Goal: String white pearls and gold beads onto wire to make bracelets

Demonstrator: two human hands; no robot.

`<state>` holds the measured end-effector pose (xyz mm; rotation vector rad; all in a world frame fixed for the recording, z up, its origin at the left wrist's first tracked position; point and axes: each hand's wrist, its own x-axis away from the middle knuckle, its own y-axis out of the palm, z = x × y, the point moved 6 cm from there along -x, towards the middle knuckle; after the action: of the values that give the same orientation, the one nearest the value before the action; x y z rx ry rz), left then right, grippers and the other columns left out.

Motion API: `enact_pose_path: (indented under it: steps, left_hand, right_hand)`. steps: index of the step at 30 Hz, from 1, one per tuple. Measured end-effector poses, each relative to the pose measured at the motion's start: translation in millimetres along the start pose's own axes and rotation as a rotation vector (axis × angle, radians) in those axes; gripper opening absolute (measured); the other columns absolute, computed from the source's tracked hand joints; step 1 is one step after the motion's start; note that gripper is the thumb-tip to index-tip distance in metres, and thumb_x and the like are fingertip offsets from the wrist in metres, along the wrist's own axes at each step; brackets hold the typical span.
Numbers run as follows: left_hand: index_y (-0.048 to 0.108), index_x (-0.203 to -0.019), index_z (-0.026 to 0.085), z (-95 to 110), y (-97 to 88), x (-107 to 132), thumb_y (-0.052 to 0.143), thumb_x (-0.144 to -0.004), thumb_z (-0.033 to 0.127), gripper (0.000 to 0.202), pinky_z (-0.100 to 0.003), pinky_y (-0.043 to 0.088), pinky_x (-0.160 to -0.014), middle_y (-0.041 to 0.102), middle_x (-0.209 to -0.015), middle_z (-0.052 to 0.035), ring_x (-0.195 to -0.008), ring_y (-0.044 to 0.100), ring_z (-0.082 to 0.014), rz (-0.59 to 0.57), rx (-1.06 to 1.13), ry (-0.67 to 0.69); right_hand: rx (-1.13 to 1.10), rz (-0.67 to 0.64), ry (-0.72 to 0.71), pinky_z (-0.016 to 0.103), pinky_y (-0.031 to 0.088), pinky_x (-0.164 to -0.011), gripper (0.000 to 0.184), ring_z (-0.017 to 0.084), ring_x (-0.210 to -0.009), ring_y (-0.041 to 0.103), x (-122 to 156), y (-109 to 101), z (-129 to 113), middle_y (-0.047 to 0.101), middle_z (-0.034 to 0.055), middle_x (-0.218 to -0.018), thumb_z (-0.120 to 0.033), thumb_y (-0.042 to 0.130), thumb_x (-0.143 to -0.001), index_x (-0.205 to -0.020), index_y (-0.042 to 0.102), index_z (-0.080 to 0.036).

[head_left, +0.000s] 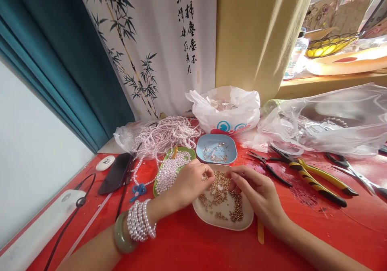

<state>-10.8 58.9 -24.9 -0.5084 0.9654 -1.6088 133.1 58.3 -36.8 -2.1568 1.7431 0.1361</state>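
Note:
My left hand (193,182) is over the upper left of a cream tray (211,219), its fingertips pinched together. What they hold, if anything, is too small to make out. Above the tray's upper right side my right hand (256,190) also has thumb and fingers closed; whatever is between them cannot be made out. Small gold beads (220,186) lie scattered in the tray. A green tray (191,152) of pinkish-white pearl beads (173,171) is just left of my left hand. Behind the cream tray, a blue tray (232,150) holds small metal pieces (216,152).
Strings of pearl beads (169,132) are heaped at the back left, near a dark phone (116,173). A white plastic bag (223,110) stands behind the trays. Pliers (314,174) and scissors (356,172) lie to the right. A wooden stick (260,231) touches the red table (172,247).

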Motion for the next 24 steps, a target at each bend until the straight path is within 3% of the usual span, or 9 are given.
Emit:
enact_pose_path:
  steps: [6,11,13,17,19,22,24]
  left_hand:
    - [0.059,-0.072,0.016,-19.5,4.0,-2.0,0.058,-0.071,0.024,0.008,-0.026,0.042,-0.063,0.059,-0.071,-0.0024,-0.066,0.052,-0.0138,0.037,0.526,-0.219]
    - [0.058,-0.075,0.014,-26.4,0.7,-2.8,0.061,-0.067,0.018,0.01,-0.025,0.042,-0.069,0.058,-0.076,-0.0026,-0.073,0.052,-0.0134,0.13,0.692,-0.268]
    - [0.058,-0.076,0.014,-25.7,1.4,-2.4,0.062,-0.066,0.018,0.011,-0.025,0.042,-0.069,0.058,-0.077,-0.0026,-0.074,0.052,-0.0132,0.129,0.748,-0.288]
    - [0.058,-0.074,0.014,-22.7,3.6,-1.3,0.063,-0.066,0.021,0.011,-0.024,0.042,-0.063,0.058,-0.077,-0.0024,-0.071,0.052,-0.0121,0.132,0.833,-0.319]
    - [0.057,-0.074,0.014,-21.1,4.8,-0.5,0.062,-0.068,0.023,0.011,-0.023,0.042,-0.06,0.058,-0.074,-0.0022,-0.067,0.051,-0.0109,0.127,0.872,-0.328]
    - [0.057,-0.073,0.013,-19.5,6.9,1.3,0.062,-0.07,0.025,0.013,-0.022,0.042,-0.061,0.059,-0.072,-0.0028,-0.066,0.052,-0.0108,0.105,0.931,-0.351]
    - [0.058,-0.071,0.013,-19.0,7.5,2.3,0.064,-0.068,0.026,0.015,-0.023,0.042,-0.062,0.058,-0.073,-0.0029,-0.067,0.052,-0.011,0.099,0.959,-0.355]
  right_hand:
    - [-0.026,0.063,-0.008,0.025,0.048,-0.05,0.033,0.013,-0.052,0.054,-1.9,-3.0,3.8,0.062,0.0034,-0.067,-0.038,0.044,-0.084,-0.1,0.064,-0.018]
    - [0.156,0.226,-0.233,0.031,0.047,-0.067,0.026,0.017,-0.078,0.053,-3.5,-16.3,-16.3,0.053,0.0059,-0.091,-0.032,0.046,-0.083,-0.099,0.066,-0.026]
    - [0.147,0.243,-0.237,0.029,0.047,-0.061,0.026,0.016,-0.073,0.053,-4.1,-18.2,-16.7,0.053,0.0051,-0.084,-0.032,0.048,-0.082,-0.1,0.066,-0.027]
    - [-0.023,0.1,-0.085,0.024,0.043,-0.043,0.035,0.011,-0.047,0.049,-4.7,-9.4,-3.9,0.058,0.0021,-0.064,-0.036,0.041,-0.085,-0.107,0.061,-0.018]
    - [-0.018,0.082,-0.055,0.024,0.041,-0.041,0.038,0.01,-0.042,0.045,-3.1,-7.7,-1.7,0.051,-0.0016,-0.051,-0.037,0.04,-0.085,-0.108,0.061,-0.015]
    - [0.121,0.112,-0.084,0.023,0.036,-0.04,0.04,0.01,-0.042,0.038,-1.4,-10.9,-5.7,0.04,-0.0044,-0.048,-0.036,0.037,-0.087,-0.113,0.057,-0.015]
    - [0.166,0.117,-0.184,0.024,0.038,-0.044,0.041,0.011,-0.048,0.041,-0.6,-12.5,-13.3,0.042,-0.0023,-0.057,-0.032,0.033,-0.089,-0.124,0.047,-0.018]
